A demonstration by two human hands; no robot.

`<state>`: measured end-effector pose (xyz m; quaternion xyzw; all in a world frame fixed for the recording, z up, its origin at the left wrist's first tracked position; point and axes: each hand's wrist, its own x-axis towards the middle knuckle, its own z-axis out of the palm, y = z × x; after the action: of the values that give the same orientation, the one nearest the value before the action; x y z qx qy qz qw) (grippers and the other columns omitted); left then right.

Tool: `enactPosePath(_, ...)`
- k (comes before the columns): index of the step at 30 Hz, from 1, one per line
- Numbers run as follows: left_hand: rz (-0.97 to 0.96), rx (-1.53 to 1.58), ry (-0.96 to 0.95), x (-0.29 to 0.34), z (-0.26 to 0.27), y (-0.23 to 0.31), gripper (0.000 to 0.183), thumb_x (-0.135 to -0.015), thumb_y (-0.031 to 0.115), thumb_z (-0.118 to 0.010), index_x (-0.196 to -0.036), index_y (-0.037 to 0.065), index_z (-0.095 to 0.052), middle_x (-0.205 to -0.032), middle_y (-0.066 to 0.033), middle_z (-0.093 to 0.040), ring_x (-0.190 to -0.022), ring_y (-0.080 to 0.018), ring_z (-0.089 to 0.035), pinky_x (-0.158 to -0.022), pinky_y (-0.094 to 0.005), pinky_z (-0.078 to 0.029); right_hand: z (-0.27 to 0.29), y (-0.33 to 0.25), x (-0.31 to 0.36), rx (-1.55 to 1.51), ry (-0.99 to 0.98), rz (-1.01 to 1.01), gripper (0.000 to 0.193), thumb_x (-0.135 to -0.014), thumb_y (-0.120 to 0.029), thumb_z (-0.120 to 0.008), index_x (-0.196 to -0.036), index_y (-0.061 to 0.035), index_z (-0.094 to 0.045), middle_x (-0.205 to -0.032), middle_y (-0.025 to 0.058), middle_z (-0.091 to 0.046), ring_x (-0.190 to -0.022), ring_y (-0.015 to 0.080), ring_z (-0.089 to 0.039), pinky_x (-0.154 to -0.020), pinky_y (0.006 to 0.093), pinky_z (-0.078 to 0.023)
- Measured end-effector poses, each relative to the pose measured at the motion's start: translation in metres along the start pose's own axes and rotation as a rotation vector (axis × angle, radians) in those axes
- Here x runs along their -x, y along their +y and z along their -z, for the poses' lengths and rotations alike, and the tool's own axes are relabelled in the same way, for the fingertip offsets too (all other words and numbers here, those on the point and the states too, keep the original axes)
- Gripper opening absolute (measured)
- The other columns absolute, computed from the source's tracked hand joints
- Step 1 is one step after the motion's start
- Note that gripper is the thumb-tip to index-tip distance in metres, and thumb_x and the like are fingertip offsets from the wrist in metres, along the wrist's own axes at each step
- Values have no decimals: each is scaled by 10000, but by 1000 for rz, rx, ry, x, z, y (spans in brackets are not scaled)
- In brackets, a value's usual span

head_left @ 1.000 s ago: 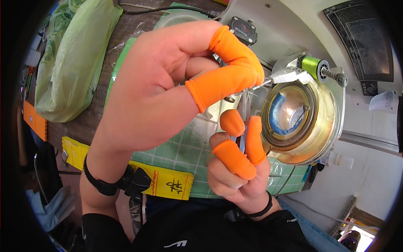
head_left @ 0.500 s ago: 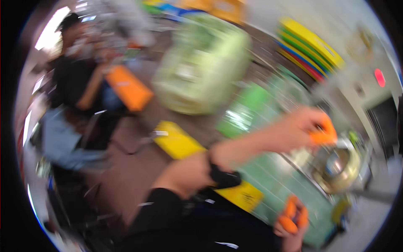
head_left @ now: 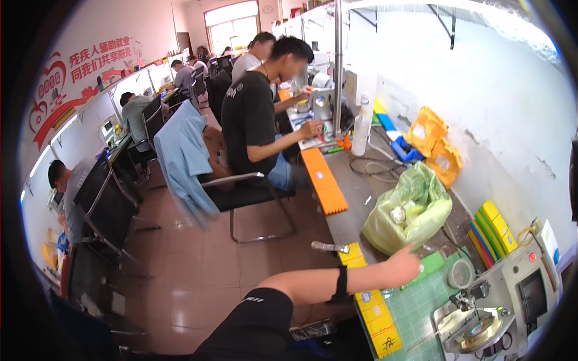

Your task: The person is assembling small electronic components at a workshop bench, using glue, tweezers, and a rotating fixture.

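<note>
My left arm reaches across the table edge, a black band around the forearm. My left hand (head_left: pixel 402 269) is over the bench, just in front of a pale green plastic bag (head_left: pixel 385 225) with its mouth open. Its fingers are turned away and blurred, so their grip is unclear. Beside the hand lies a flat green piece (head_left: pixel 431 263) on a green gridded mat (head_left: pixel 415 316). A small round pale container (head_left: pixel 461 274) stands past it. Right of the mat is a bench machine (head_left: pixel 524 286) with a round brass-coloured metal part (head_left: pixel 480 334). My right hand is out of view.
Yellow strips (head_left: pixel 376 316) and an orange strip (head_left: pixel 324 180) line the table edge. Coloured slabs (head_left: pixel 492 231) lean by the wall. A clear bottle (head_left: pixel 361 129) and cables stand farther back. A co-worker (head_left: pixel 253 120) sits ahead at the bench, with a jacket-draped chair (head_left: pixel 180 156).
The view has swung up and left, showing more of the room. My right hand has left the picture. The orange around my left fingers no longer shows.
</note>
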<state>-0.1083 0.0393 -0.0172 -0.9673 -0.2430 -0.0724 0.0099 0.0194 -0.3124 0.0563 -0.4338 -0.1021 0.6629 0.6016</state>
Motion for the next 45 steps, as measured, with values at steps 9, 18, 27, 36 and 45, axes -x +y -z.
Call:
enactPosePath(9,-50,-104,89,16,-27,7,151,-765,177,-660,-841,94,-761,-968,-57,-675,-1061,-245,-615,-1149,-496,-314,-1,-2,0,70,-95,60,314,-1077,-383,-476,-1112,-85,-569,-592,-28,-374,-462,70,-281,-423,215,-261)
enactPosePath(18,4,-127,184,31,-13,11,210,-767,145,-659,-956,83,-726,-945,-20,-665,-955,-188,-627,-1111,-454,-343,-20,1,10,113,-140,121,326,-1076,-370,-483,-1162,-67,-568,-652,-16,-383,-510,80,-284,-452,217,-268)
enactPosePath(27,-9,-77,171,22,-4,8,160,-772,136,-654,-910,105,-728,-953,-24,-658,-955,-191,-633,-1083,-433,-369,-14,-1,3,118,-150,137,323,-1077,-371,-481,-1173,-77,-575,-649,-20,-372,-513,75,-283,-452,216,-263)
enactPosePath(36,0,-77,272,14,29,-6,132,-811,152,-650,-907,97,-722,-995,-47,-639,-940,-208,-644,-1050,-432,-387,-10,-4,-3,158,-85,79,321,-1078,-381,-473,-1153,-93,-592,-640,-32,-355,-512,71,-274,-454,217,-245)
enactPosePath(45,-25,142,661,28,87,-22,88,-841,156,-683,-823,71,-673,-930,-60,-573,-869,-229,-621,-950,-377,-427,7,-4,-14,105,-216,30,311,-1075,-382,-482,-1139,-99,-594,-643,-34,-361,-507,71,-267,-453,219,-246)
